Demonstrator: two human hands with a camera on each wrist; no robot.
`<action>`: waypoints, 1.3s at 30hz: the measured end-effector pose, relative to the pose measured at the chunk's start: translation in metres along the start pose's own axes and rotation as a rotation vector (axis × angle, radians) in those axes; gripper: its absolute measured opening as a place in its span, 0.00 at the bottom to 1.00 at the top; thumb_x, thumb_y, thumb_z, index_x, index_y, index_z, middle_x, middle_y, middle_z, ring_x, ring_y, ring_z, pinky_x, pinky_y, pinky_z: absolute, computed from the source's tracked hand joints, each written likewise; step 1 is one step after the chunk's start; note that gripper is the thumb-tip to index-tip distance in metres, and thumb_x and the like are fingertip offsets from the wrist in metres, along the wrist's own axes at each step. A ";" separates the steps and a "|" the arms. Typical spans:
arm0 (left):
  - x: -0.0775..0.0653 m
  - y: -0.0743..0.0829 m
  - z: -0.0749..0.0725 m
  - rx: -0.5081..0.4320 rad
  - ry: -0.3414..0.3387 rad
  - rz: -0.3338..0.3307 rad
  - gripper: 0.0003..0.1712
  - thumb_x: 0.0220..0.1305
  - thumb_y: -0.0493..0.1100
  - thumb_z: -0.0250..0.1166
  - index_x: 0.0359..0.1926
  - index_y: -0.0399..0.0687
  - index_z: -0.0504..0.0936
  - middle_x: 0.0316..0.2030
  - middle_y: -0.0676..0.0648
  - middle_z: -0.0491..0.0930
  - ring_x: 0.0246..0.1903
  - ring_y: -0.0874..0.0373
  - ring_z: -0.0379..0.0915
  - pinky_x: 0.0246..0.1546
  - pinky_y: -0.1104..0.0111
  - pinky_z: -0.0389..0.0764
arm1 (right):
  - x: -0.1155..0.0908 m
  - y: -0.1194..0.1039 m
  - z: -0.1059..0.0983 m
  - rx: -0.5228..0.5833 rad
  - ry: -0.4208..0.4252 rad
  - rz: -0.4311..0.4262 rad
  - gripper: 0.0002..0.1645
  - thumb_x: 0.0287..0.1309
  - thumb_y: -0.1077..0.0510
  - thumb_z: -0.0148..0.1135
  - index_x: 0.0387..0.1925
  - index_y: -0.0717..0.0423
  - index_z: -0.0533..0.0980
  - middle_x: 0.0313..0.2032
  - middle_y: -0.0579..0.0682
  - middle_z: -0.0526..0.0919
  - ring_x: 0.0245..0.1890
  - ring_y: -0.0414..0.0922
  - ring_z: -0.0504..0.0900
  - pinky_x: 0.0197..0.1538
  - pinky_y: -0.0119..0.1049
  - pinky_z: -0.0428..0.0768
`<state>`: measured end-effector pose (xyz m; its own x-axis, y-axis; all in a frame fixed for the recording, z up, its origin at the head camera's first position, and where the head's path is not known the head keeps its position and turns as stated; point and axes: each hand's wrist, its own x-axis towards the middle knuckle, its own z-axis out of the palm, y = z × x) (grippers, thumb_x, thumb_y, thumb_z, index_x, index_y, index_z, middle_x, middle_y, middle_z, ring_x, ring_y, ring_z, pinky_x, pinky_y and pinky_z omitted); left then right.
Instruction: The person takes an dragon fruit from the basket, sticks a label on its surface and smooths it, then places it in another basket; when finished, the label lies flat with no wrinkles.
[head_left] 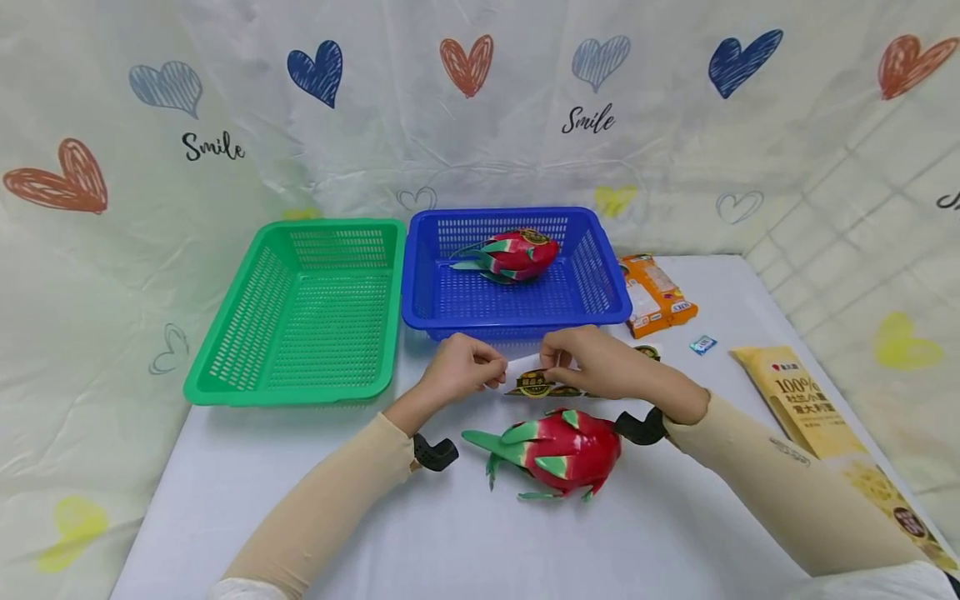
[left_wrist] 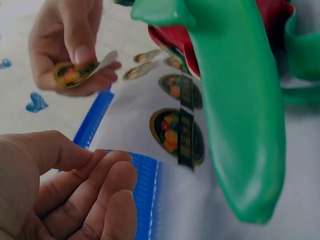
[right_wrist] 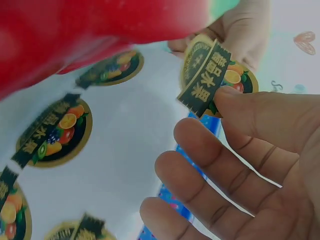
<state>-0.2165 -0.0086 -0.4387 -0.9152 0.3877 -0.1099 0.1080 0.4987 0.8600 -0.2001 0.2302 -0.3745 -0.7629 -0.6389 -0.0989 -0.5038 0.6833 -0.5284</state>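
My right hand (right_wrist: 250, 150) pinches an oval fruit sticker (right_wrist: 205, 80) with a dark banner between thumb and forefinger, its other fingers spread below. My left hand (left_wrist: 75, 185) has its thumb against its fingertips at the corner of a white sticker sheet (left_wrist: 130, 110), pinching it. Several more stickers (left_wrist: 177, 135) of the same kind show on the sheet. Closer to the body than both hands, a red dragon fruit (head_left: 570, 446) with green scales lies on the table, its long tip to the left. It looms large in both wrist views, covering part of the sheet.
Behind the hands stands a blue basket (head_left: 517, 323) holding another dragon fruit (head_left: 517, 254) with a sticker on it. A green basket (head_left: 292, 393) adjoins it on the left. To the right lie an orange packet (head_left: 656, 296), a small sachet (head_left: 703, 345) and a yellow pasta bag (head_left: 817, 408).
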 end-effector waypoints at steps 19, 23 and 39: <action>-0.002 -0.012 0.003 0.252 0.049 0.099 0.09 0.68 0.47 0.63 0.40 0.49 0.85 0.27 0.50 0.86 0.18 0.64 0.75 0.21 0.71 0.73 | -0.055 -0.002 -0.007 0.121 0.043 0.058 0.06 0.62 0.57 0.66 0.36 0.45 0.75 0.30 0.42 0.82 0.32 0.40 0.80 0.35 0.29 0.81; -0.012 0.016 0.012 0.140 -0.084 0.247 0.13 0.72 0.54 0.59 0.37 0.54 0.85 0.28 0.47 0.86 0.22 0.62 0.74 0.23 0.70 0.72 | -0.064 0.000 -0.006 0.130 0.041 0.036 0.07 0.62 0.57 0.67 0.36 0.44 0.75 0.31 0.40 0.82 0.33 0.37 0.80 0.36 0.29 0.81; -0.054 0.070 0.050 0.289 -0.218 0.418 0.12 0.62 0.53 0.69 0.23 0.59 0.82 0.11 0.61 0.69 0.13 0.71 0.60 0.17 0.77 0.61 | -0.098 0.003 0.009 0.200 0.053 0.038 0.07 0.64 0.51 0.65 0.41 0.44 0.76 0.29 0.39 0.82 0.30 0.34 0.79 0.35 0.28 0.78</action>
<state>-0.1405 0.0438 -0.3973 -0.6734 0.7344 0.0849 0.5755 0.4485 0.6839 -0.1232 0.2915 -0.3737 -0.8026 -0.5910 -0.0809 -0.3875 0.6196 -0.6826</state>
